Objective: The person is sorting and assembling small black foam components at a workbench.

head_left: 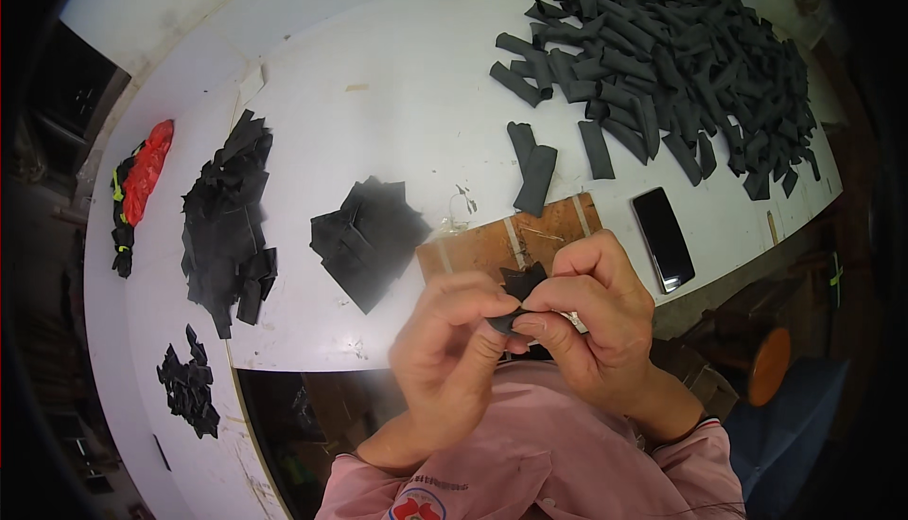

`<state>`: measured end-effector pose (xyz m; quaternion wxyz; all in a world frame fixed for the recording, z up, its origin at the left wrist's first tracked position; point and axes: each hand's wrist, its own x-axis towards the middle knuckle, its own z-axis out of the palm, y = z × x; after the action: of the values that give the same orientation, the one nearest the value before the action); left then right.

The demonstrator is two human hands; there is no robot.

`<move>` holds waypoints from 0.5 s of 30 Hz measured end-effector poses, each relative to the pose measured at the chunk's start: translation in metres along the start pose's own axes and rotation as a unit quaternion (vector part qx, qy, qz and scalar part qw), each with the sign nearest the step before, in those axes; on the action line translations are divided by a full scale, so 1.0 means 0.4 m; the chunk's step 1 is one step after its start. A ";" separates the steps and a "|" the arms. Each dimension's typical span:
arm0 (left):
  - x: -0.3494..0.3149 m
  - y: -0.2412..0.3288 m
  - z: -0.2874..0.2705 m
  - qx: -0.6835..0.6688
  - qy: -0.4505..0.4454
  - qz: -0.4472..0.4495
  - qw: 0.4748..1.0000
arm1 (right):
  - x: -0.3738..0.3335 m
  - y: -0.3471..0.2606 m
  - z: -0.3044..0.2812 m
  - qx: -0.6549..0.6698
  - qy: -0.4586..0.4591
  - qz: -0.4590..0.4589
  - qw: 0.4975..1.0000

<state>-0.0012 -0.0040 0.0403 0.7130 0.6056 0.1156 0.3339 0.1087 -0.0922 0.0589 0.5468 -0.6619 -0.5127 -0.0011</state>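
Note:
My left hand (445, 340) and my right hand (596, 317) meet at the table's front edge, just in front of my body. Between their fingertips they pinch a small black piece of sheet material (523, 280), apparently fabric or foam. It is bent, and the fingers cover much of it. Behind the hands lies a brown wooden board (473, 252) with pale strips across it. Two dark tubes (536, 179) rest just beyond the board. To the left, a fanned stack of flat black pieces (364, 241) lies on the white table (378, 104).
A large heap of dark rolled tubes (653, 66) covers the far right of the table. A phone (662, 241) lies right of the board. Farther left are a long pile of black pieces (227, 227), a smaller black pile (189, 387) and a red plastic bag (148, 172).

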 end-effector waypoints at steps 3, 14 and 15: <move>0.029 0.026 0.002 -0.019 -0.003 -0.013 1.000 | 0.017 -0.001 -0.005 0.025 -0.004 0.005 1.000; 0.096 -0.080 -0.054 -0.651 -0.084 -0.288 0.697 | 0.041 0.126 -0.002 0.379 -0.148 0.284 0.868; 0.092 -0.114 -0.061 -0.668 -0.039 -0.303 0.679 | 0.017 0.162 0.012 0.424 -0.155 0.352 0.820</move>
<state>0.0277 0.0359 0.0002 0.9941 -0.0868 0.0111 0.0646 0.1533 -0.0762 0.0139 0.6504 -0.4912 -0.2728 0.5112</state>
